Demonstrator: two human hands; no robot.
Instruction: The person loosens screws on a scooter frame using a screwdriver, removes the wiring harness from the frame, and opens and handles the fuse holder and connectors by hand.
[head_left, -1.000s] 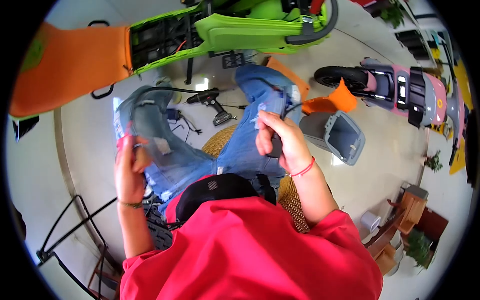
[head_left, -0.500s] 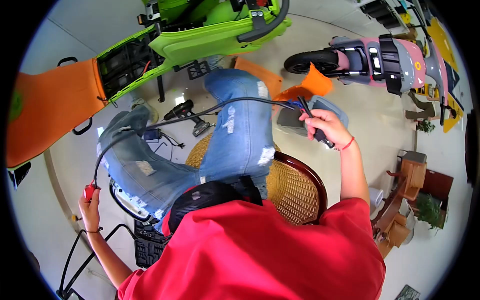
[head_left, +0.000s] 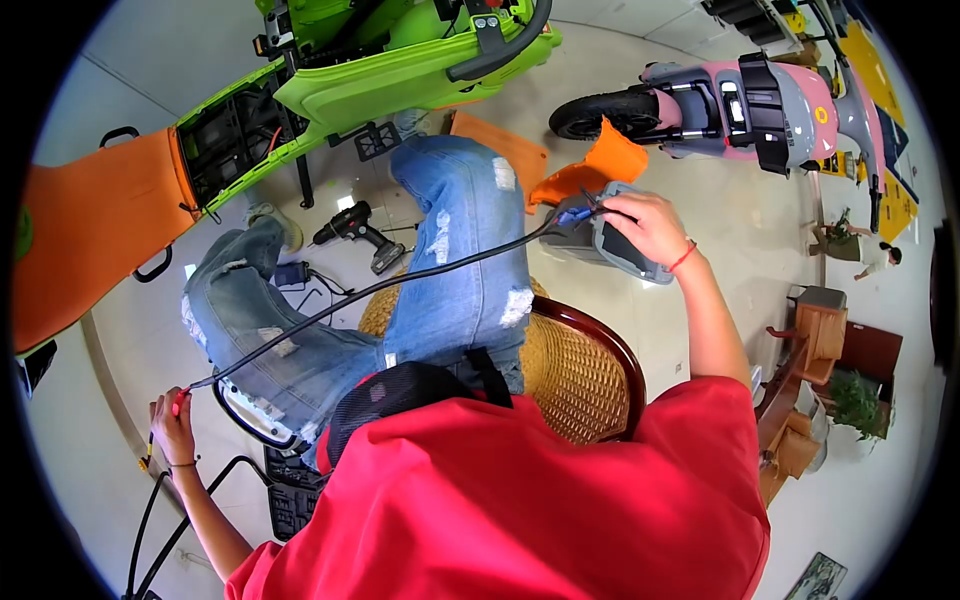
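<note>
A long black cable (head_left: 400, 281) runs taut and slanting across the jeans-clad legs. My left hand (head_left: 174, 432), low at the left, is closed on its end, with a red piece (head_left: 180, 403) showing between the fingers. A short yellow-tipped lead (head_left: 145, 461) hangs just below that hand. My right hand (head_left: 650, 230) grips the cable's other end, beside a blue section (head_left: 574, 215) where thin wires come out. What else lies inside the right palm is hidden.
A green scooter body (head_left: 400, 85) with an orange panel (head_left: 100, 235) stands ahead and left. On the floor lie a cordless drill (head_left: 362, 233), orange panels (head_left: 592, 167) and a grey bin (head_left: 630, 245). A pink scooter (head_left: 720, 110) is at right; a wicker chair (head_left: 580, 385) is beneath me.
The cable has gone from sagging to nearly straight. My right hand has turned over its end, covering the black piece that showed before, and my left hand has moved slightly down and left.
</note>
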